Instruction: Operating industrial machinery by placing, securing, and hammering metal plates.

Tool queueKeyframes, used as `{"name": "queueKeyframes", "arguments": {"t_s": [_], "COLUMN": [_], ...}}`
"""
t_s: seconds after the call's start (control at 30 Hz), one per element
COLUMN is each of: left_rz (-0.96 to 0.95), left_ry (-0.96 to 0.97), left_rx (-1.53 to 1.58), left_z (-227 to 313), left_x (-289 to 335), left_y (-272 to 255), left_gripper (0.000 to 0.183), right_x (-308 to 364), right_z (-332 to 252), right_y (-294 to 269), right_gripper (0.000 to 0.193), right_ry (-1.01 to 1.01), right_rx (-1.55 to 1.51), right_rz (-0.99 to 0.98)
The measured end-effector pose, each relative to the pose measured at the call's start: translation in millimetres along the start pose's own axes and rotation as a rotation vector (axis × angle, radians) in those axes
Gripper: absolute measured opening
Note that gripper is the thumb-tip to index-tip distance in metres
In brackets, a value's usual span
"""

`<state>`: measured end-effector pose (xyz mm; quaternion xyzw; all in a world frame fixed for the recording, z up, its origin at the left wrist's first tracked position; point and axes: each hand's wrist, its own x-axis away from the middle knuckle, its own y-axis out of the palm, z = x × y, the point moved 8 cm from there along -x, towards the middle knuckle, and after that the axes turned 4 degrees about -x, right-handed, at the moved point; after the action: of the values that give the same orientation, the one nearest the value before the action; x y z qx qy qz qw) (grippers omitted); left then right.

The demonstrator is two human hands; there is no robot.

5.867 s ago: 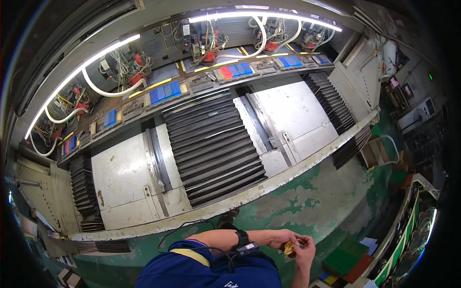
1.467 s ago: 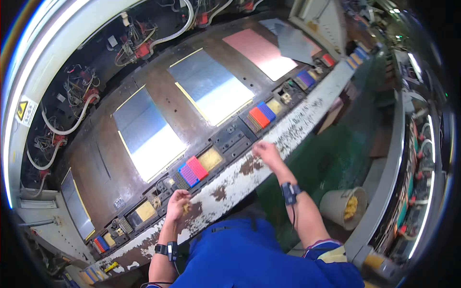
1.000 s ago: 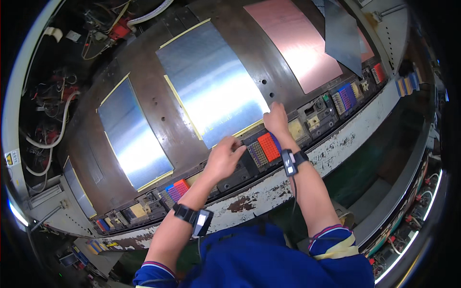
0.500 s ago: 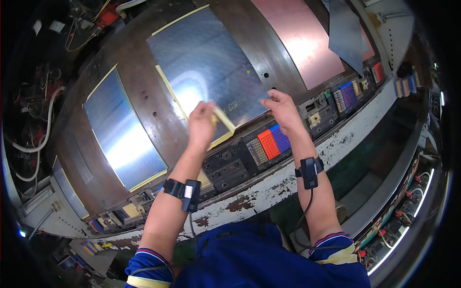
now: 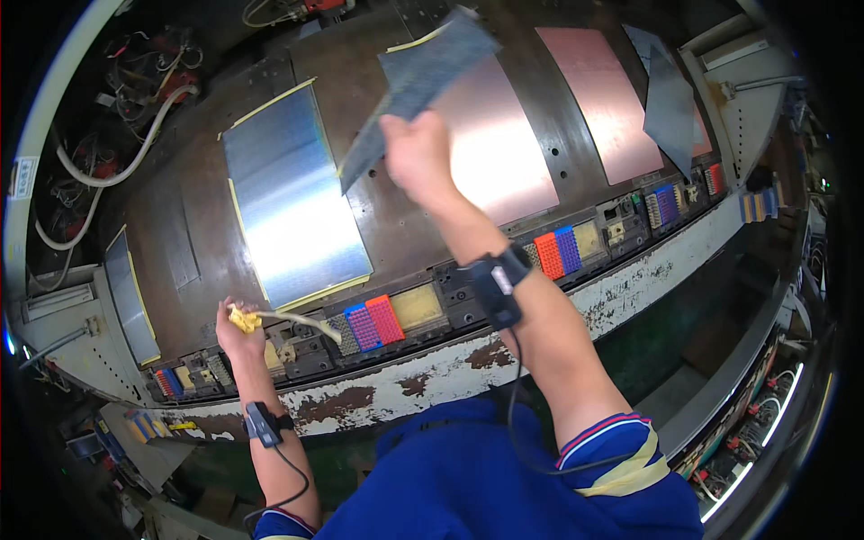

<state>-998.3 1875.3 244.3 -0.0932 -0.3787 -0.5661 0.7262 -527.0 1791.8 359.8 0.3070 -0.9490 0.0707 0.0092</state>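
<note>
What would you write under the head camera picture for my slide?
Right hand lifts a grey sheet off a shiny plate; left hand grips something yellow.

Dark machine bed (image 5: pixel 180 234), chipped white edge (image 5: pixel 405 382), perhaps green floor (image 5: pixel 666 333).

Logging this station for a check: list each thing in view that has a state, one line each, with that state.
right hand: raised, gripping the grey mesh sheet
grey mesh sheet: lifted off the machine bed, tilted
left hand: closed on a yellow cloth
yellow cloth: bunched in the fist, at the bed's front edge
silver plate: lying flat, uncovered
copper plate: lying flat, uncovered
second grey sheet: propped up, partly over the copper plate
</note>
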Motion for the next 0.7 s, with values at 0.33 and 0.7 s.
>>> {"name": "queueKeyframes", "arguments": {"t_s": [0.33, 0.7], "left_rz": [-0.198, -0.428], "left_ry": [0.142, 0.377], "left_rx": [-0.503, -1.262], "left_z": [17.3, 58.8], "left_x": [127.5, 205.8], "left_y": [-9.4, 132.5], "left_gripper": [0.027, 0.057], "right_x": [150.0, 208.4], "right_z": [38.7, -8.7], "right_y": [-100.0, -388.6], "right_gripper": [0.029, 0.022], "right_ry": [0.139, 0.308], "right_rx": [-0.331, -0.248], "right_rz": [-0.223, -0.362]}}
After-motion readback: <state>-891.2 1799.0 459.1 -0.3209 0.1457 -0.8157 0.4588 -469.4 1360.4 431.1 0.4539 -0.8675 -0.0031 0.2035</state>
